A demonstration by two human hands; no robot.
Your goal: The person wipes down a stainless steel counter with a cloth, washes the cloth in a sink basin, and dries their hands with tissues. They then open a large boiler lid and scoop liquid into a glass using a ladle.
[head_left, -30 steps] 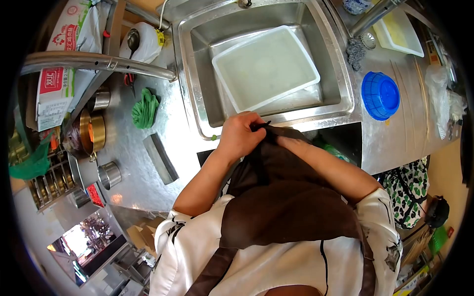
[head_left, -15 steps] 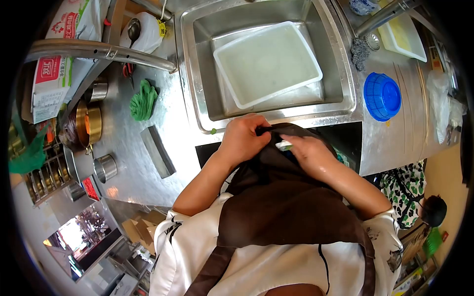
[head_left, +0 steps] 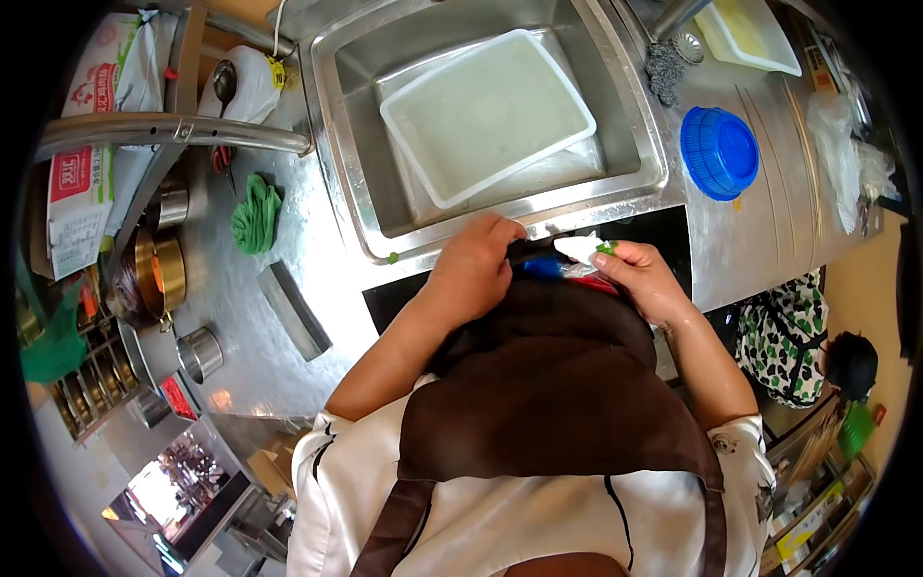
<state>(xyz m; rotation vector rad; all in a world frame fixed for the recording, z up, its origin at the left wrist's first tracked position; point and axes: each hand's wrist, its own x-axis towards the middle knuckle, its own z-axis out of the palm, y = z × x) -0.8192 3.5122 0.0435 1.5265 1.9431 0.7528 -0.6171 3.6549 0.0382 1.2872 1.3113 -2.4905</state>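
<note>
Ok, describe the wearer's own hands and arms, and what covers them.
The left hand and right hand are ungloved, and the forearms are bare. Loose, short white sleeves with dark markings end near the elbows. A brown apron covers the white top.

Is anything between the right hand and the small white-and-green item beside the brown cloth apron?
Nothing visible: the right hand pinches the small white-and-green item directly. The left hand grips the brown cloth apron off to one side, not between them.
</note>
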